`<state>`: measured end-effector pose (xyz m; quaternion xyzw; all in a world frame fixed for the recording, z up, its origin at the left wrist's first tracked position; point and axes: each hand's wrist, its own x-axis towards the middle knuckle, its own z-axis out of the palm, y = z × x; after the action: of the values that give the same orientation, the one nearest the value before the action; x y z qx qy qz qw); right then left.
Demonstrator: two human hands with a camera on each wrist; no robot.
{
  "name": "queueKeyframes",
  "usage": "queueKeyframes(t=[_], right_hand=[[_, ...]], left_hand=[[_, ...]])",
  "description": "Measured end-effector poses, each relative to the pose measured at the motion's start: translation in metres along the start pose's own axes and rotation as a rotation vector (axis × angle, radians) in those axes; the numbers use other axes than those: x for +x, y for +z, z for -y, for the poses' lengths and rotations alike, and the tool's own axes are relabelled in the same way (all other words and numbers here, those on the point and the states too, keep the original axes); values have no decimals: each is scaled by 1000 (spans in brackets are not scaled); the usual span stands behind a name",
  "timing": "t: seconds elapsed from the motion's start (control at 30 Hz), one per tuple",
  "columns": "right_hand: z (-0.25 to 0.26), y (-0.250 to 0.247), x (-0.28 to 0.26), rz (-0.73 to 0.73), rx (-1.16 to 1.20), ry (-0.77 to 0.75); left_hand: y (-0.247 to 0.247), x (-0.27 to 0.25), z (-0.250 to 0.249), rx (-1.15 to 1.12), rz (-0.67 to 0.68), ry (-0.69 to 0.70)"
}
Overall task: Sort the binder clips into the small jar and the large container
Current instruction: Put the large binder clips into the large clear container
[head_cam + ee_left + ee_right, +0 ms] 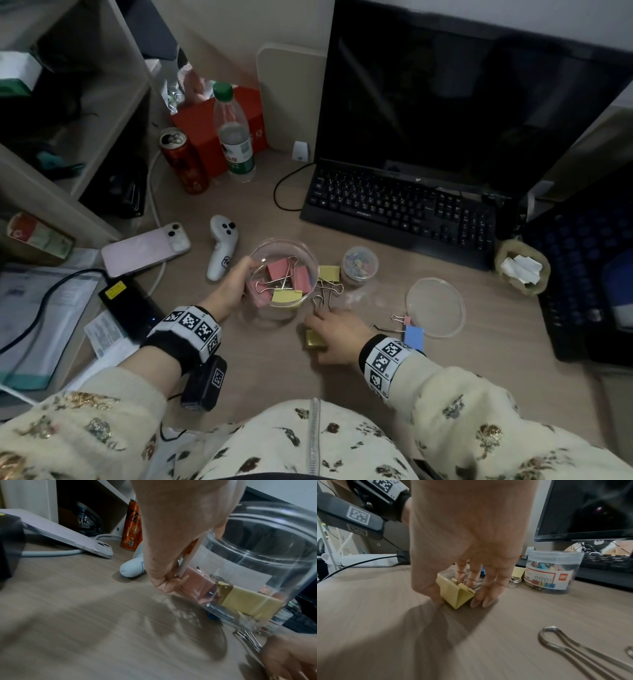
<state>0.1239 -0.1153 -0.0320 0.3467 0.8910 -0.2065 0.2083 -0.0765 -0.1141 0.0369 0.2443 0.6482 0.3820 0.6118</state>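
My left hand grips the left wall of the large clear container, which is tilted; in the left wrist view its base is raised off the desk, held by that hand. Inside lie pink clips and a yellow one. My right hand pinches a yellow binder clip resting on the desk; in the right wrist view thumb and fingers of this hand close on the clip. The small jar of tiny coloured clips stands to the right.
Another yellow clip lies behind the container. A blue clip, a small pink clip and a clear lid lie at right. Keyboard, white controller, phone and power adapter ring the work area.
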Motion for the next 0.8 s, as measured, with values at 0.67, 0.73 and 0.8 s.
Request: queueKeyframes(t=[0.67, 0.73, 0.8], right_hand=[[-22, -49, -60, -962, 261, 252], [-18, -63, -65, -1034, 319, 268], [-13, -76, -69, -1009, 425, 289]], left_hand=[[30, -22, 0, 158, 69, 30], [34, -22, 0, 168, 80, 31], [37, -22, 2, 187, 86, 33]])
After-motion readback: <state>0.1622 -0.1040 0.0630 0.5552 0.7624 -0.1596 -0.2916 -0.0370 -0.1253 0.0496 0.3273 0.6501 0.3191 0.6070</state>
